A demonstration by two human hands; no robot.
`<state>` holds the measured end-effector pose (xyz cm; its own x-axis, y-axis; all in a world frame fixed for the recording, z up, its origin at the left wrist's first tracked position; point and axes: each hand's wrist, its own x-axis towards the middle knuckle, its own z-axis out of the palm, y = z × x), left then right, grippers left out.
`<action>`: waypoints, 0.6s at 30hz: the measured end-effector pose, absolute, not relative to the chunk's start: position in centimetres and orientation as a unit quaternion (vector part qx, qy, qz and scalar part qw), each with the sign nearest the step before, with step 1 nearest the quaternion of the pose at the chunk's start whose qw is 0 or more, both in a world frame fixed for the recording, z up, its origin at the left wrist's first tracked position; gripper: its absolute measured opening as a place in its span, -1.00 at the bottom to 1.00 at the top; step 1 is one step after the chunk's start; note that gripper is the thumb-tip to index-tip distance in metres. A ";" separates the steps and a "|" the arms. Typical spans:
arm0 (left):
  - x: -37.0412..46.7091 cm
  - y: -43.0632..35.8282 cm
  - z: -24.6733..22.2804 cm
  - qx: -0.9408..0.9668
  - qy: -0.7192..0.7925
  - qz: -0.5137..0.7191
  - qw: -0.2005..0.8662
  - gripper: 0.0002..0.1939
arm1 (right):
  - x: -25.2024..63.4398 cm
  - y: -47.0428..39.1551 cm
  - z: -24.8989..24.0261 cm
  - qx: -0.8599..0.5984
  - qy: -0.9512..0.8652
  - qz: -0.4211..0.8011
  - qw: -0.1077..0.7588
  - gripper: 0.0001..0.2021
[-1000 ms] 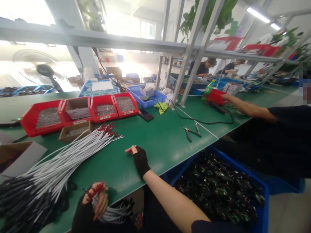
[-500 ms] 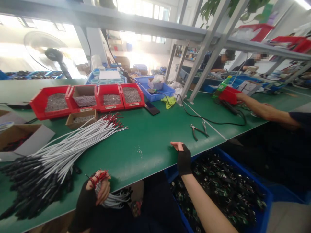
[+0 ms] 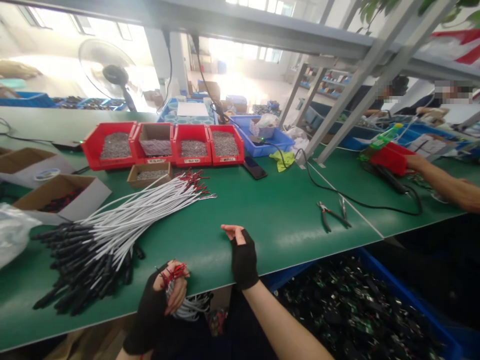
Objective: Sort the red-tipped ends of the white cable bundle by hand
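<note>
My left hand (image 3: 170, 287), in a black fingerless glove, is closed around a bundle of white-grey cables (image 3: 189, 306) at the table's front edge. Their red wire ends (image 3: 174, 272) stick out above the fist, and the lengths hang below the edge. Farther right, my gloved right hand (image 3: 242, 255) rests edge-on at the green tabletop, fingers stretched toward the left and nothing visible in it. A large pile of white cables (image 3: 146, 207) with black ends and red wire tips lies to the left. Pliers (image 3: 332, 216) lie to the right of my right hand.
Red bins (image 3: 193, 146) of small parts line the back, with a small cardboard box (image 3: 148, 176) before them. A phone (image 3: 255, 167) lies beside them. A blue crate (image 3: 369, 305) of dark parts stands below the edge. A co-worker's arm (image 3: 446, 182) reaches in from the right.
My right hand has moved left across the tabletop, over the spot where small white bits lay. The left hand keeps its hold on the cables. The camera view has turned slightly left.
</note>
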<state>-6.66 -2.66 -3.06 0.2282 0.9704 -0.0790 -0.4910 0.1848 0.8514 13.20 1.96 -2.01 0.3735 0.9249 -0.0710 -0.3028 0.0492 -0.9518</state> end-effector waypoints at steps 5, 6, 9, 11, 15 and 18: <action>-6.7 -2.6 -3.8 0.361 0.320 0.523 0.702 -0.55 | 18.2 9.0 -1.6 -0.470 -0.350 0.533 0.610 -0.40; -6.7 -2.6 -3.9 0.362 0.318 0.527 0.700 -0.55 | 18.6 10.2 -1.5 -0.469 -0.361 0.547 0.591 -0.36; -6.7 -2.8 -4.0 0.366 0.313 0.535 0.694 -0.56 | 18.5 12.1 -1.5 -0.458 -0.412 0.579 0.535 -0.29; -6.6 -2.9 -3.8 0.368 0.315 0.536 0.692 -0.56 | 17.5 11.7 -1.5 -0.441 -0.451 0.596 0.497 -0.28; -6.4 -2.8 -2.9 0.375 0.317 0.527 0.694 -0.56 | 16.1 8.6 -1.6 -0.417 -0.496 0.624 0.438 -0.30; -6.2 -2.7 -2.1 0.373 0.322 0.525 0.694 -0.54 | 15.8 5.8 -1.6 -0.409 -0.510 0.636 0.411 -0.32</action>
<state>-6.19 -2.69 -2.11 0.2411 0.9690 -0.0546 -0.4883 0.1697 0.8560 15.81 5.80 -1.62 -0.3279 0.9393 -0.1013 -0.1057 -0.1430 -0.9841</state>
